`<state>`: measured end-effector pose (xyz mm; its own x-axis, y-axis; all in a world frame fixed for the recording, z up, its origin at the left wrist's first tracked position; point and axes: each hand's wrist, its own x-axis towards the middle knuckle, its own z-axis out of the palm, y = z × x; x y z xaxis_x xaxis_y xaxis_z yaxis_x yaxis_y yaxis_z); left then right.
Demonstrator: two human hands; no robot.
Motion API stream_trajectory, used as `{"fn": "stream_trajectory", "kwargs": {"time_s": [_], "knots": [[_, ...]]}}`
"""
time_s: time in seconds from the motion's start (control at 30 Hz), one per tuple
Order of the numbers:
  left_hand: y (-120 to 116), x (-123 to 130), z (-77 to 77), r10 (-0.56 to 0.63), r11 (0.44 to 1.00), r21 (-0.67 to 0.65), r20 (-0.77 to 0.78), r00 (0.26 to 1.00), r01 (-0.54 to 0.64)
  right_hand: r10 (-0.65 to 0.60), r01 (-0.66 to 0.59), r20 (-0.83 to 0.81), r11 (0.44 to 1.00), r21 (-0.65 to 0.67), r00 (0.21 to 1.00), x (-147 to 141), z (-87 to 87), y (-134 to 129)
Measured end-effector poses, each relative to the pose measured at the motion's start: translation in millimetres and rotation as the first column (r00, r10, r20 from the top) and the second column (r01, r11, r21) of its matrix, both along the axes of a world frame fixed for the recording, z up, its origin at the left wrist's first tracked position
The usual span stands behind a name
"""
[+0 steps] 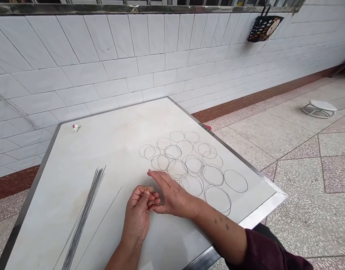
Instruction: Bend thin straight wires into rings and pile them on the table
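Observation:
My left hand [138, 213] pinches a thin wire between thumb and fingertips, above the white table. Only a short piece of that wire [150, 201] shows, seemingly part of a small loop, as the fingers hide the rest. Close against it on the right, my right hand [174, 195] has its fingers stretched out and the thumb apart, curved around the wire. Many thin wire rings [213, 174] lie overlapping on the table beyond my right hand. Left of my left hand lies a bundle of straight wires [84, 221], with one single wire [101, 222] beside it.
The metal-edged table [105, 138] stands against a white tiled wall [116, 71]. A small white and red object [76, 128] sits near its far left corner. A black basket bag [264, 28] hangs on the wall, and a low stool [320, 108] stands on the floor.

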<state>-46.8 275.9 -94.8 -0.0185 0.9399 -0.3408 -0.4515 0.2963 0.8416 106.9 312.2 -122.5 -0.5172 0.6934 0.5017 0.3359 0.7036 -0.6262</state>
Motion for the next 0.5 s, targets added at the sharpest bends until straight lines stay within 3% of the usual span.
{"fn": "stream_trajectory", "kwargs": {"time_s": [0.17,0.5], "knots": [[1.3,-0.2,0.6,0.033,0.999,-0.007,0.041,0.999,-0.033,-0.032,0.029,-0.034,0.996,-0.084,0.999,3.2,4.1,1.7],[2.5,-1.9,-2.4,0.064,0.998,-0.031,0.077,0.995,-0.062,0.094,-0.105,-0.092,0.986,-0.128,0.991,7.6,2.6,4.3]]}}
